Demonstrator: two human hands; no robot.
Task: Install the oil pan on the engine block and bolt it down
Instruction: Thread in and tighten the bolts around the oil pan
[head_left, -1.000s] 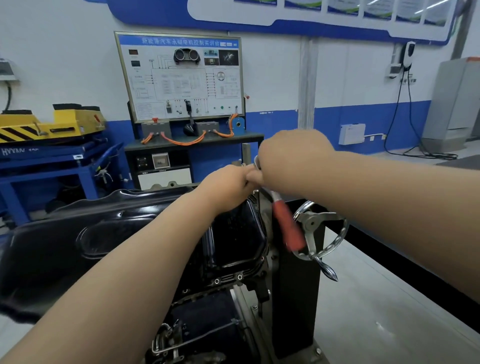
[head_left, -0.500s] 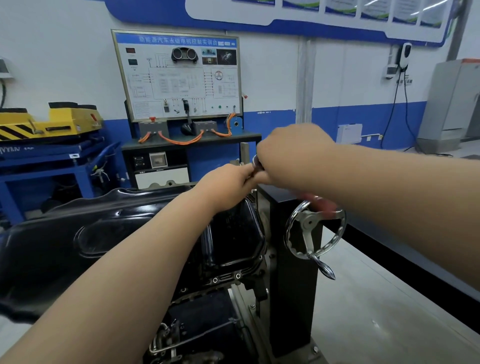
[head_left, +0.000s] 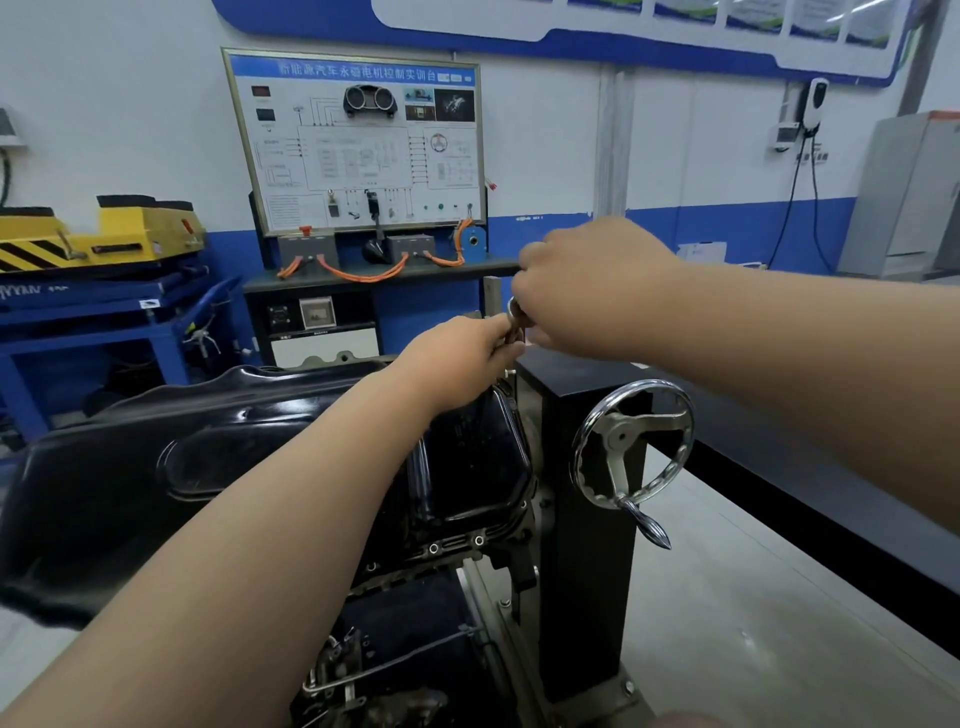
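Both hands meet at the far corner of the black oil pan (head_left: 156, 457), left hand (head_left: 457, 364) and right hand (head_left: 587, 291) clenched around a shiny ratchet (head_left: 514, 314), with the silver handwheel (head_left: 631, 444) just beside the pan.

- A small metal tool head (head_left: 515, 318) is being gripped by the right hand (head_left: 592, 291) and pinched by the left hand (head_left: 460, 364) above the far edge of a glossy black oil pan (head_left: 218, 457).
- The pan is being carried on the engine block (head_left: 415, 639).
- A chrome handwheel (head_left: 631, 444) is being shown on a black stand (head_left: 587, 597), just right of the pan.
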